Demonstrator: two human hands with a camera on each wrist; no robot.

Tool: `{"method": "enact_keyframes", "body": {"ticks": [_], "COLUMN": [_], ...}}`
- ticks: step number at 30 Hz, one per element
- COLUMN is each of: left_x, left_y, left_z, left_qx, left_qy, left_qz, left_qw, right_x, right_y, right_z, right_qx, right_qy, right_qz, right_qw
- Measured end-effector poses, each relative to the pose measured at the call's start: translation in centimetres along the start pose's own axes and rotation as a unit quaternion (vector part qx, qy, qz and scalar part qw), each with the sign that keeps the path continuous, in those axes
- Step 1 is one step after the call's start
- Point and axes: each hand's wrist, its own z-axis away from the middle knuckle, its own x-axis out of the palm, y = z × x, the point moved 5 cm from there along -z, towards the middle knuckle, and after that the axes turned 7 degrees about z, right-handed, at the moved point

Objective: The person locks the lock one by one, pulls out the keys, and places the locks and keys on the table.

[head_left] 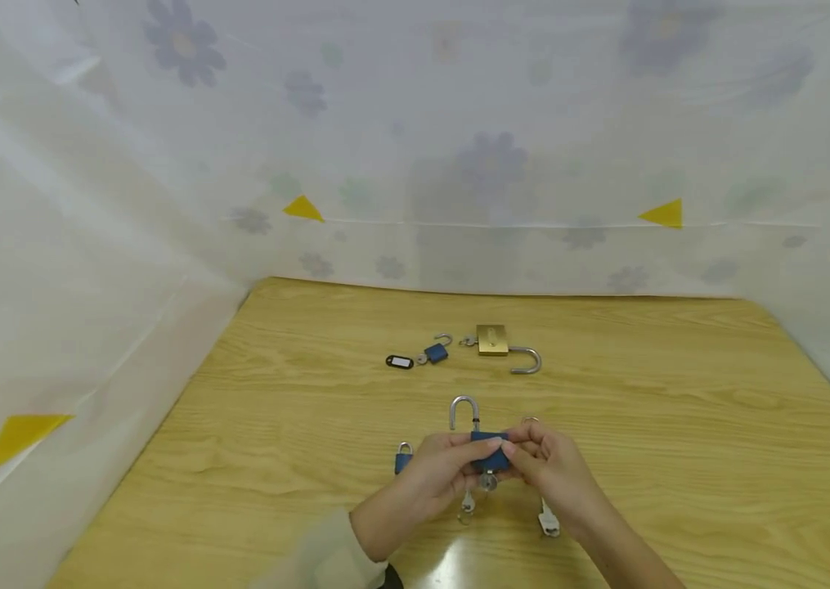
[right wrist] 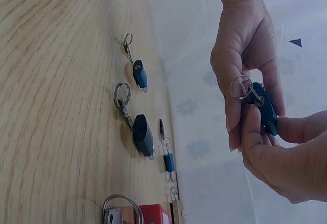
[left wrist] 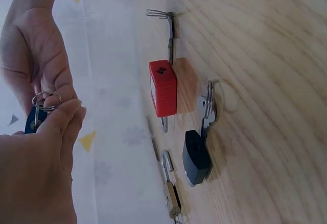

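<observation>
A blue padlock (head_left: 490, 451) with its silver shackle (head_left: 464, 401) swung open is held up between both hands, above the table. My left hand (head_left: 432, 473) grips it from the left, thumb across its front. From the right, my right hand (head_left: 558, 473) pinches the same body with thumb and fingers. A key on a ring (right wrist: 241, 87) sits in the keyhole at the padlock's lower end. Under the hands stand a dark padlock (left wrist: 196, 157) with keys and a red padlock (left wrist: 163, 88) with its key; both are mostly hidden in the head view.
A small closed blue padlock (head_left: 403, 461) stands left of my hands. Farther back lie an open small blue padlock (head_left: 437, 352), a black key tag (head_left: 400, 361) and an open brass padlock (head_left: 491, 339) with keys. White floral sheeting (head_left: 495, 254) encloses the wooden table (head_left: 679, 393).
</observation>
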Motion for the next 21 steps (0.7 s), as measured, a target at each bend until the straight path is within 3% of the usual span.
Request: {"method": "enact_keyframes", "body": {"ticks": [4, 8, 13, 17, 21], "left_x": [-0.1, -0.2, -0.2, -0.1, 0.4], "left_y": [-0.2, -0.4, -0.6, -0.7, -0.7], "left_z": [0.0, 0.1, 0.1, 0.2, 0.4], "left_qx": [0.001, 0.006, 0.010, 0.012, 0.017], "left_qy": [-0.008, -0.012, 0.002, 0.011, -0.003], "left_qz": [0.008, 0.009, 0.012, -0.002, -0.034], "left_qw": [0.9999, 0.9999, 0.9999, 0.9999, 0.9993], "right_x": [-0.1, -0.5, -1.6, -2.5, -1.5], "right_y": [-0.1, -0.7, -2.7, -4.9, -6.4], "right_z": [0.0, 0.1, 0.3, 0.0, -0.8], "right_qx": [-0.016, -0.038, -0.055, -0.082, -0.119], "right_qy": [-0.007, 0.001, 0.049, 0.100, 0.050], "right_qz": [0.011, 0.080, 0.197, 0.238, 0.236], "right_qw": [1.000, 0.996, 0.978, 0.963, 0.963]}}
